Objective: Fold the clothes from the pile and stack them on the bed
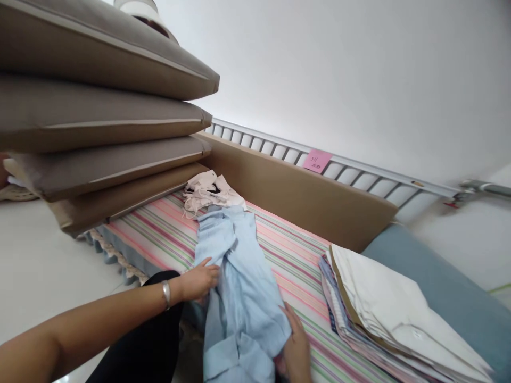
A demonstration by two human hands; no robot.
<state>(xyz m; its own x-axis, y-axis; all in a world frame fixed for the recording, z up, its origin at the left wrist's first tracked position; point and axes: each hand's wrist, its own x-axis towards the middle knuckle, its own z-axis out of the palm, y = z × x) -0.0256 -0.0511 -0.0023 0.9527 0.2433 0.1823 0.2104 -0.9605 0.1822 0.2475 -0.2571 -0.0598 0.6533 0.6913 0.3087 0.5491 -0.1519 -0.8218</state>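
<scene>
A long light blue garment (249, 271) lies stretched across the striped bed sheet, its lower end near me showing a wide turned-up band. I cannot tell whether it is trousers or a shirt. My left hand (202, 279), with a silver bracelet at the wrist, rests on its left side, fingers lying apart on the fabric. At the right edge, lower down, my right hand (297, 340) holds the cloth; its thumb is hidden. Beyond the garment's far end is a crumpled pale pink garment (211, 191) with a dark patch.
Several large brown cushions (120, 117) are stacked at the left. To the right lies a pile of folded clothes (391, 308), white on top. A brown board (295, 186) stands along a metal rail, with a pink note (317, 160) on it. The sheet (287, 255) is striped.
</scene>
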